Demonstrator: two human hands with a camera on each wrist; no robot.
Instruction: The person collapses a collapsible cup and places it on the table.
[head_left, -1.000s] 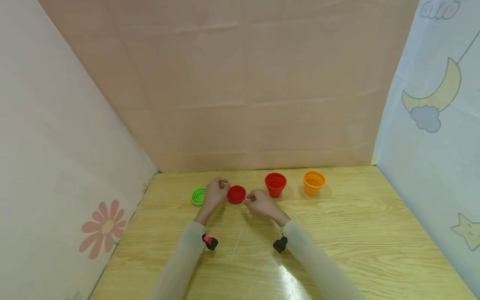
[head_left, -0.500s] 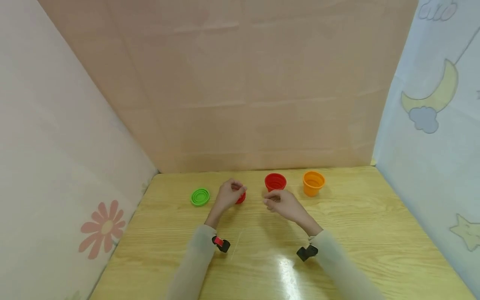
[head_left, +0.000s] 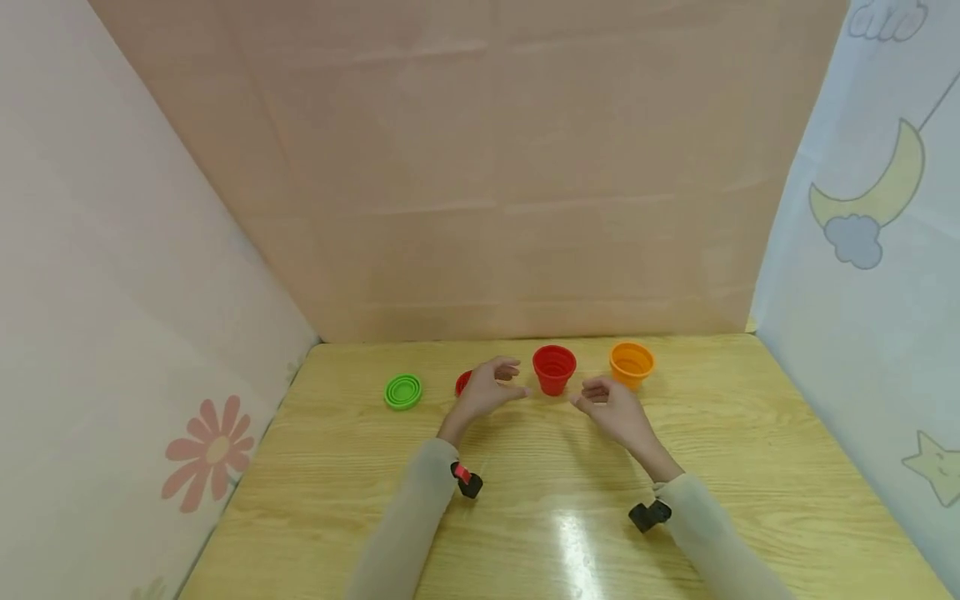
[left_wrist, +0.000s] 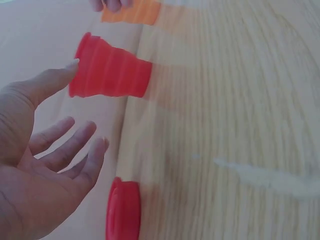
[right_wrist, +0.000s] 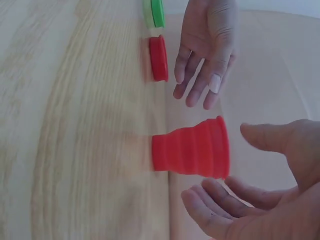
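Note:
A red collapsible cup (head_left: 554, 370), extended and upright, stands between my two hands. My left hand (head_left: 489, 392) is to its left with fingers and thumb spread apart, holding nothing. On the other side my right hand (head_left: 615, 410) is likewise open-fingered and holds nothing; in the right wrist view its thumb and fingers stand on either side of the cup's rim level. A second red cup (head_left: 463, 382), folded flat, lies partly hidden behind my left hand. The left wrist view shows the extended red cup (left_wrist: 111, 67) beyond the left fingers and the flat one (left_wrist: 123, 210) below.
An extended orange cup (head_left: 632, 363) stands right of the red one, behind my right hand. A flat green collapsible cup (head_left: 403, 392) lies at the left. The wooden table (head_left: 525, 517) ends against a beige back panel (head_left: 487, 208), with patterned panels at both sides.
Both hands have moved right, away from the flat red cup, to either side of the extended red cup. The left fingers have spread wider. The cups have stayed in place.

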